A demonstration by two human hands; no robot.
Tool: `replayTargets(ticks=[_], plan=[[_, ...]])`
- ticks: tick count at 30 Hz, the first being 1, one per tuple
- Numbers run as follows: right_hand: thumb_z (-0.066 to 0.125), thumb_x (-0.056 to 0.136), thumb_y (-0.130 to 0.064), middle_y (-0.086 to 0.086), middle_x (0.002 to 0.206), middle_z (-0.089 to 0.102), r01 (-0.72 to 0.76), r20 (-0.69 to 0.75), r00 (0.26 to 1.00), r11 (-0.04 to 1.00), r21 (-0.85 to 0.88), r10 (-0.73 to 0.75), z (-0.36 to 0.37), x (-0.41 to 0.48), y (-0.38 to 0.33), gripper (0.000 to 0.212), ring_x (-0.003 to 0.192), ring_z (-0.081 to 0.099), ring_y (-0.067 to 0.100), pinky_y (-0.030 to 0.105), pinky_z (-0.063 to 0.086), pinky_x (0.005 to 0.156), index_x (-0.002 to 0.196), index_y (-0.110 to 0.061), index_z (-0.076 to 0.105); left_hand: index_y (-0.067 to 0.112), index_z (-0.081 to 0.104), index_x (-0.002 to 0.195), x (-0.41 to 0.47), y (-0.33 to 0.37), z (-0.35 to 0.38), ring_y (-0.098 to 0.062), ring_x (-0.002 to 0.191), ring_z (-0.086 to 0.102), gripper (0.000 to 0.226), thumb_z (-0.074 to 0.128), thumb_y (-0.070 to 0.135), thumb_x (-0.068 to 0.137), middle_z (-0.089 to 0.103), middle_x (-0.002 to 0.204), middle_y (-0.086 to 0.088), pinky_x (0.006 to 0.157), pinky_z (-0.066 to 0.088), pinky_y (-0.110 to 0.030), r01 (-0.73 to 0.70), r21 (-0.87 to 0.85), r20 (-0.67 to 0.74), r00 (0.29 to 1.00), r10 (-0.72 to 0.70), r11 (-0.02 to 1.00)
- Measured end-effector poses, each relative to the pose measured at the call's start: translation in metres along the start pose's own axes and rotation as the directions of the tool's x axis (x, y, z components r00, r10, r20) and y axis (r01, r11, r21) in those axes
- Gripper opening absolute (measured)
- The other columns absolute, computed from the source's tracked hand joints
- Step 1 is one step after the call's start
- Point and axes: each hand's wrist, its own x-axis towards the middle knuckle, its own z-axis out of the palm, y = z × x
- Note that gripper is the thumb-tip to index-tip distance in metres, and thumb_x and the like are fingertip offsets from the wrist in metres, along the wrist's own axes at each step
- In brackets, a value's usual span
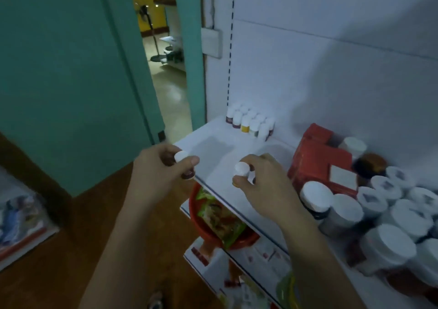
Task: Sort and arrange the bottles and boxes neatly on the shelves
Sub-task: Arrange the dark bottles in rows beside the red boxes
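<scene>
My left hand (158, 166) grips a small white-capped bottle with dark contents (183, 159) just off the left front corner of the white shelf (213, 152). Over the shelf's front part, my right hand (265, 185) pinches another small white-capped bottle (242, 169). At the shelf's back left corner stands a neat cluster of several small white-capped bottles (251, 122). Red boxes (317, 164) lie to the right of my right hand. Beyond them, several larger white-lidded jars (369, 211) crowd the right end of the shelf.
Below the shelf, a red bowl (206, 228) holds green packets, with white and red boxes (237, 273) on lower levels. A green door (71, 71) and an open doorway (166, 59) are at left. Another shelf's edge with packets (21, 223) shows at lower left.
</scene>
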Motion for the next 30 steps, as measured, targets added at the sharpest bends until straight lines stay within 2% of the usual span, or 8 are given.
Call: replayTargets(ticks=[3, 8, 11, 14, 16, 20, 25, 30], plan=[[0.069, 0.092, -0.030, 0.006, 0.108, 0.054, -0.158, -0.217, 0.962, 0.985, 0.061, 0.168, 0.023, 0.047, 0.013, 0.027, 0.095, 0.055, 0.025, 0.038, 0.048, 0.081, 0.115, -0.020, 0.062, 0.022, 0.069, 0.084, 0.080, -0.013, 0.020, 0.000, 0.060, 0.064, 0.026, 0.085, 0.040, 0.076, 0.070, 0.072, 0.017, 0.053, 0.044, -0.012, -0.089, -0.015, 0.200, 0.976, 0.090, 0.996], [0.068, 0.092, -0.019, 0.015, 0.119, 0.058, -0.423, -0.475, 0.757, 0.891, 0.166, 0.448, 0.038, 0.091, 0.024, 0.033, 0.103, 0.056, 0.031, 0.033, 0.041, 0.081, 0.123, -0.010, 0.061, 0.016, 0.068, 0.092, 0.163, -0.018, 0.066, 0.004, 0.063, 0.063, 0.022, 0.082, 0.030, 0.083, 0.067, 0.082, 0.008, 0.058, 0.044, -0.011, -0.228, -0.055, 0.519, 0.825, 0.223, 0.972], [0.063, 0.093, -0.011, 0.019, 0.121, 0.057, -0.513, -0.559, 0.651, 0.840, 0.176, 0.514, 0.039, 0.104, 0.033, 0.033, 0.107, 0.054, 0.036, 0.032, 0.035, 0.079, 0.126, -0.004, 0.057, 0.014, 0.067, 0.097, 0.178, -0.018, 0.097, 0.007, 0.064, 0.063, 0.026, 0.082, 0.028, 0.083, 0.067, 0.084, 0.011, 0.058, 0.044, -0.012, -0.267, -0.093, 0.615, 0.742, 0.267, 0.959], [0.060, 0.092, -0.005, 0.019, 0.122, 0.056, -0.581, -0.604, 0.569, 0.793, 0.185, 0.558, 0.037, 0.125, 0.047, 0.038, 0.107, 0.056, 0.037, 0.039, 0.042, 0.086, 0.130, -0.006, 0.054, 0.022, 0.066, 0.098, 0.186, -0.024, 0.124, 0.005, 0.068, 0.063, 0.028, 0.085, 0.033, 0.080, 0.067, 0.089, 0.016, 0.060, 0.045, -0.012, -0.301, -0.087, 0.702, 0.658, 0.273, 0.950], [0.059, 0.089, 0.001, 0.020, 0.121, 0.058, -0.570, -0.612, 0.557, 0.794, 0.210, 0.562, 0.038, 0.140, 0.056, 0.044, 0.107, 0.057, 0.039, 0.035, 0.040, 0.083, 0.132, -0.007, 0.053, 0.026, 0.066, 0.096, 0.187, -0.030, 0.136, 0.001, 0.073, 0.063, 0.029, 0.087, 0.033, 0.077, 0.068, 0.093, 0.015, 0.064, 0.047, -0.017, -0.308, -0.102, 0.722, 0.631, 0.284, 0.946], [0.055, 0.086, 0.007, 0.010, 0.113, 0.063, -0.454, -0.649, 0.531, 0.830, 0.324, 0.545, 0.046, 0.154, 0.065, 0.051, 0.100, 0.060, 0.026, 0.016, 0.034, 0.077, 0.135, -0.009, 0.051, 0.027, 0.066, 0.097, 0.188, -0.041, 0.150, 0.004, 0.081, 0.062, 0.033, 0.089, 0.024, 0.073, 0.069, 0.092, 0.015, 0.067, 0.046, -0.010, -0.266, -0.140, 0.700, 0.655, 0.285, 0.954], [0.045, 0.076, 0.017, -0.004, 0.135, 0.057, -0.316, -0.524, 0.608, 0.787, 0.530, 0.596, 0.046, 0.135, 0.062, 0.080, 0.112, 0.062, 0.011, 0.019, 0.048, 0.098, 0.148, -0.018, 0.039, 0.029, 0.067, 0.112, 0.192, -0.046, 0.155, 0.006, 0.085, 0.066, 0.041, 0.086, 0.018, 0.077, 0.070, 0.097, 0.023, 0.076, 0.052, -0.013, -0.257, -0.145, 0.727, 0.627, 0.279, 0.955], [0.068, 0.079, -0.003, -0.006, 0.117, 0.055, -0.363, -0.494, 0.606, 0.769, 0.526, 0.624, 0.056, 0.118, 0.054, 0.060, 0.088, 0.059, 0.006, 0.015, 0.045, 0.073, 0.127, -0.034, 0.051, 0.025, 0.069, 0.117, 0.197, -0.041, 0.170, -0.009, 0.097, 0.072, 0.042, 0.078, 0.007, 0.080, 0.075, 0.106, 0.011, 0.091, 0.058, -0.038, -0.123, -0.272, 0.762, 0.578, 0.291, 0.954]])
